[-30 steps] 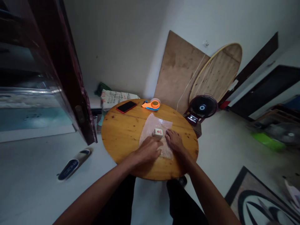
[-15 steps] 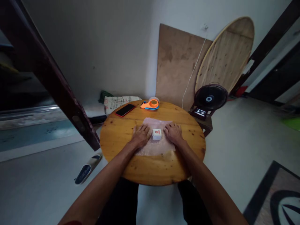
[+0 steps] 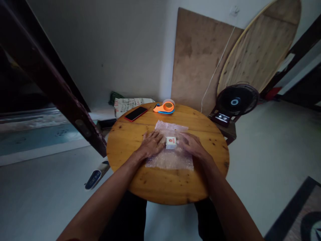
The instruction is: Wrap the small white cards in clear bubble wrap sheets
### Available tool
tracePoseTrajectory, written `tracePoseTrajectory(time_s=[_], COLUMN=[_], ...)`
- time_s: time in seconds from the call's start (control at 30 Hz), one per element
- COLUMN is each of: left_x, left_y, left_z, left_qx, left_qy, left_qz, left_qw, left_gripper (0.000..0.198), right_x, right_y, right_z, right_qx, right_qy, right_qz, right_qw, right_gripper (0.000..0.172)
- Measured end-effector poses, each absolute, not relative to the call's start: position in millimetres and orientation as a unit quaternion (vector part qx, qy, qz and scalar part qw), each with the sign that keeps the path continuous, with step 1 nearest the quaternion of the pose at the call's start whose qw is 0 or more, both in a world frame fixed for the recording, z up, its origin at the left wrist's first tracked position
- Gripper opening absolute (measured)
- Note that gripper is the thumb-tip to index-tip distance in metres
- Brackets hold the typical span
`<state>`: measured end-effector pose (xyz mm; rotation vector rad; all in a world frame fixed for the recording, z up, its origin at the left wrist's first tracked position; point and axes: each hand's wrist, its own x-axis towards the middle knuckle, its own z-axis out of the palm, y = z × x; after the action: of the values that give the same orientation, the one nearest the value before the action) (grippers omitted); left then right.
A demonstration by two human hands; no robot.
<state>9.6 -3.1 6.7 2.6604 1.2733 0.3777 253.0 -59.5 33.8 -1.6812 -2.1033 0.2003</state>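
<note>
A small white box (image 3: 171, 143) with a red mark on top sits on a sheet of bubble wrap (image 3: 170, 162), which lies flat on a round wooden table (image 3: 160, 187). My left hand (image 3: 151, 144) rests open on the left part of the sheet, its fingers spread and its thumb side close to the box. On the other side, my right hand (image 3: 192, 144) is at the sheet's right part with its fingertips near the box; it is slightly blurred, and its fingers are stretched out with nothing seen in them.
At the table's far edge are an orange and blue tape dispenser (image 3: 166, 106) and a red-edged phone (image 3: 136, 113). A black fan (image 3: 237, 100) stands beyond the table to the right. Boards (image 3: 198, 57) lean on the wall. A shoe (image 3: 96, 175) lies on the floor at left.
My right hand has lifted from lying flat on the sheet and come in closer to the box. The left hand stays on the wrap. The whole view has shifted a little.
</note>
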Motion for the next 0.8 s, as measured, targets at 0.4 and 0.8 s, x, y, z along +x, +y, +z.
tracePoseTrajectory(time_s=[0.4, 0.8], left_x=[5.7, 4.6], left_y=[-2.6, -3.5], left_z=[7.3, 6.3], left_qx=[0.898, 0.897], left_qy=[0.415, 0.407], left_qz=[0.09, 0.104], left_qw=[0.115, 0.139], left_gripper=[0.075, 0.09], right_x=[249.1, 334.6], right_y=[-58.8, -111.6], right_z=[34.1, 15.7], right_qx=[-0.597, -0.8], right_qy=[-0.74, -0.523], right_qz=[0.09, -0.023], right_qw=[0.297, 0.295], right_gripper=[0.046, 0.055])
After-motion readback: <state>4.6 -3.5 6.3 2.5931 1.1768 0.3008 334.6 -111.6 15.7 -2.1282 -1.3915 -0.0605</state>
